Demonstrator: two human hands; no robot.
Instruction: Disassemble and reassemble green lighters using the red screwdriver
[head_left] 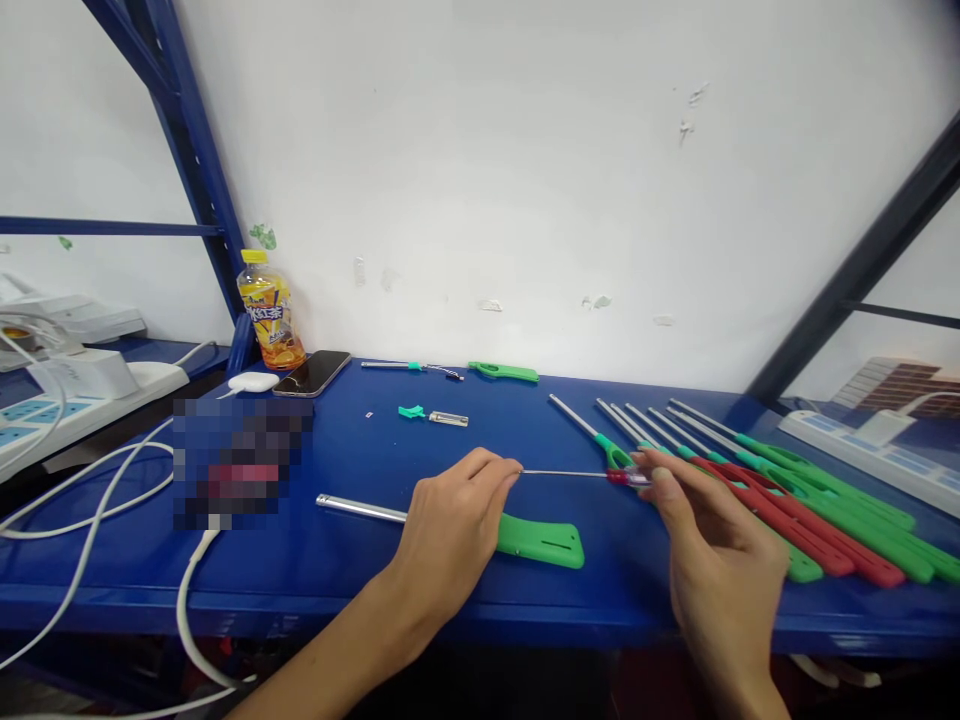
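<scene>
My right hand (724, 555) grips a screwdriver (566, 473) by its red and clear handle. The thin shaft points left, level above the table. At its far end the fingertips of my left hand (457, 530) are pinched together on the tip; whether a small part is also between them is hidden. Under my left hand lies a green long-necked lighter (541, 541), its metal tube sticking out to the left. Beyond are a lighter's inner part with a teal trigger (412, 411), a detached metal tube (388, 366) with wires, and a green handle shell (504, 373).
Several green and red lighters (810, 500) lie in a row at the right. On the left are a blurred-out device (244, 470) with a white cable, a phone (315, 373), a white charger (253, 382) and a tea bottle (271, 315). Power strips stand on both sides.
</scene>
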